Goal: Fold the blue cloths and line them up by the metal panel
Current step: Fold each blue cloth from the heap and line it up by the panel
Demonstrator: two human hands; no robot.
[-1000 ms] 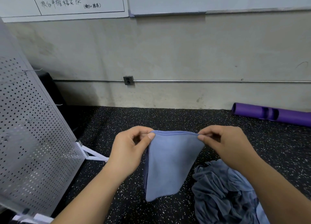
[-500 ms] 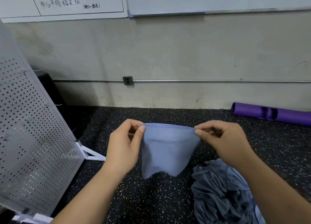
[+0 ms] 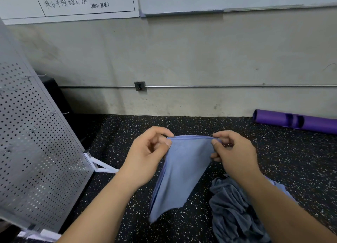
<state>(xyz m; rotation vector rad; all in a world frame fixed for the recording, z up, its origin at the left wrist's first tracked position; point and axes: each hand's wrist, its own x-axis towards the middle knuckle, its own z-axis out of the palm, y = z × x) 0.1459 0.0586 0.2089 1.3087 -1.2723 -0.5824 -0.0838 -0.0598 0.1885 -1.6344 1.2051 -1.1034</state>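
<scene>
A: Currently, what is the status of each grip?

B: Clamped: the left grip (image 3: 147,151) and right grip (image 3: 235,155) each pinch a top corner of the blue cloth (image 3: 182,173). It hangs over the speckled floor (image 3: 291,169), between the metal panel (image 3: 36,142) and the crumpled pile (image 3: 235,206).

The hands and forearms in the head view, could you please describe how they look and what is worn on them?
The left hand and right hand are bare: no gloves, rings or bands show. The left forearm and right forearm are also bare, with no watch or sleeve in view. Visible nails are short and unpainted.
</scene>
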